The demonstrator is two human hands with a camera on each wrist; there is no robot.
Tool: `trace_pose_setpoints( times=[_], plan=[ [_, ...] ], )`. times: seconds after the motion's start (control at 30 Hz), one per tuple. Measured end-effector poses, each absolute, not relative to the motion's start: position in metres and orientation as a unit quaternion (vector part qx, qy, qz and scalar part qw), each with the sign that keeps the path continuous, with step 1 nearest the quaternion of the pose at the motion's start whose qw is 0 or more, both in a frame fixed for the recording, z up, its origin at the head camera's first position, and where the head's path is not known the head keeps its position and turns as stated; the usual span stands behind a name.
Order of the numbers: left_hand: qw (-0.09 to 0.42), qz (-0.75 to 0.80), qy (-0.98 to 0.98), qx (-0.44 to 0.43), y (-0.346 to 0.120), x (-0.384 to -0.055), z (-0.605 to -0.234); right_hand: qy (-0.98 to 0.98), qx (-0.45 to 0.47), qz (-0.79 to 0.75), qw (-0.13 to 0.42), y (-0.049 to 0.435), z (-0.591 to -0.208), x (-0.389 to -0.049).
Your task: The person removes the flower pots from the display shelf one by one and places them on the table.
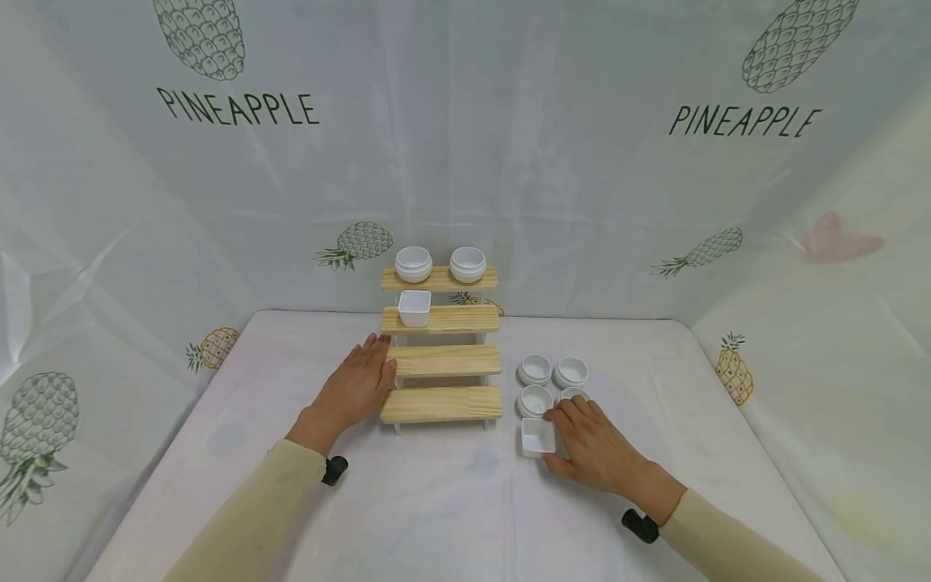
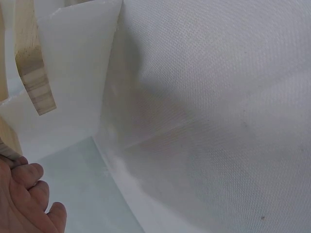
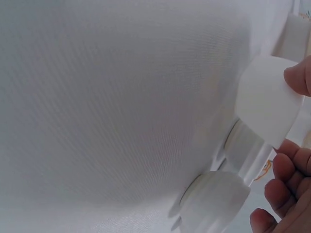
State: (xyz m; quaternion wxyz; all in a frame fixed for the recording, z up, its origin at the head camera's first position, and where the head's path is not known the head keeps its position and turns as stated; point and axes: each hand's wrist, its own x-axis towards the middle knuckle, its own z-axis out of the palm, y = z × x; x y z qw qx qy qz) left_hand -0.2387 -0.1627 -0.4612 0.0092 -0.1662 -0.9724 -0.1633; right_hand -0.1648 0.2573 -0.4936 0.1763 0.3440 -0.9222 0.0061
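Note:
My left hand (image 1: 356, 381) is at the left side of a stepped wooden stand (image 1: 444, 404), holding the end of one of its boards. In the left wrist view the fingertips (image 2: 29, 175) are bent close against a board end; the thumb is hidden there. My right hand (image 1: 600, 449) pinches a white square dish (image 1: 538, 437) at its right side. The right wrist view shows the thumb on one face of the dish (image 3: 267, 99) and a finger at its opposite corner. Just beyond sit several round white bowls (image 1: 535, 369), one partly covered by the right fingers.
Two round white bowls (image 1: 413, 264) stand on the stand's top board, and another square white dish (image 1: 414, 308) sits on the board below, at its left. A white cloth (image 1: 451, 501) covers the table. Behind hangs a pineapple-print sheet (image 1: 494, 162).

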Motion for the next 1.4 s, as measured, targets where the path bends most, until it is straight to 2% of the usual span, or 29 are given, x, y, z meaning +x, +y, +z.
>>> trace_pose_setpoints(
  times=[0.37, 0.57, 0.97, 1.4],
  plan=[
    [0.008, -0.162, -0.972, -0.170, -0.163, -0.238, -0.461, -0.920, 0.350, 0.006, 0.178, 0.257, -0.488, -0.168],
    [0.015, -0.157, -0.972, -0.173, -0.165, -0.238, -0.461, -0.908, 0.362, 0.018, 0.211, 0.245, -0.465, -0.182],
    [0.018, -0.151, -0.973, -0.173, -0.163, -0.239, -0.461, -0.881, 0.379, 0.016, 0.284, 0.171, -0.407, -0.233],
    [0.022, -0.156, -0.972, -0.175, -0.164, -0.240, -0.462, -0.896, 0.361, 0.000, 0.257, 0.102, -0.373, -0.275]
  ],
)
